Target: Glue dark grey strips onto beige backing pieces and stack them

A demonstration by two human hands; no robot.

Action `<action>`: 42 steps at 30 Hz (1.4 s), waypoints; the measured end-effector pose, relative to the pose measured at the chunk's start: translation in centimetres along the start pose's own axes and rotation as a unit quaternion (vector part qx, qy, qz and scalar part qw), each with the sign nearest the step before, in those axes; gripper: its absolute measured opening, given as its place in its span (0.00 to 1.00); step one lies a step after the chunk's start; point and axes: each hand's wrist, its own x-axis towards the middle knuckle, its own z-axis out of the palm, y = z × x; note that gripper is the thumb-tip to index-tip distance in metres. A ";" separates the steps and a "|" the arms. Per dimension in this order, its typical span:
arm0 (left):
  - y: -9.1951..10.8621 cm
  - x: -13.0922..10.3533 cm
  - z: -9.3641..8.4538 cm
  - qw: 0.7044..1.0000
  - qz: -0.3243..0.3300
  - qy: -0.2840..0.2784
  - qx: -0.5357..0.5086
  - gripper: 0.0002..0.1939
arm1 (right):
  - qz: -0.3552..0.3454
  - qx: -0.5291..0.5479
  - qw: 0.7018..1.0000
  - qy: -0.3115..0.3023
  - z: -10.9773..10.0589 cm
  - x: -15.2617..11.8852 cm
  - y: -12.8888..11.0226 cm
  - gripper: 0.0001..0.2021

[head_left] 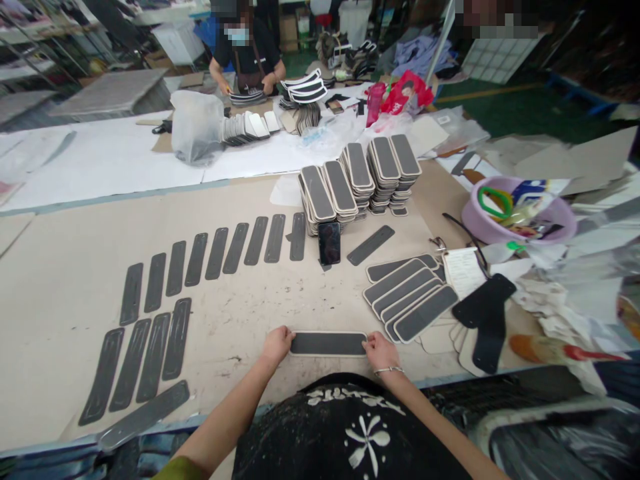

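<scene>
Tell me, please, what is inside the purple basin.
The purple basin holds a green ring and a blue-and-white packet, among other items; whatever lies beneath them is covered.

Your left hand and right hand face each other, fingers in pinch grip; both bare forearms extend forward and converge.

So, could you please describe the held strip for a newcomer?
Near the front edge of the brown tabletop, just beyond the black garment, is a pale-bordered dark strip. Unlike neighbouring strips, it is held at both ends, by the left hand and right hand.
</scene>
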 end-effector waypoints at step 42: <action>0.0 0.3 0.4 1.000 -0.003 0.024 0.002 0.09 | -0.565 -0.156 0.803 -0.112 5.0 -2.6 -7.9 0.35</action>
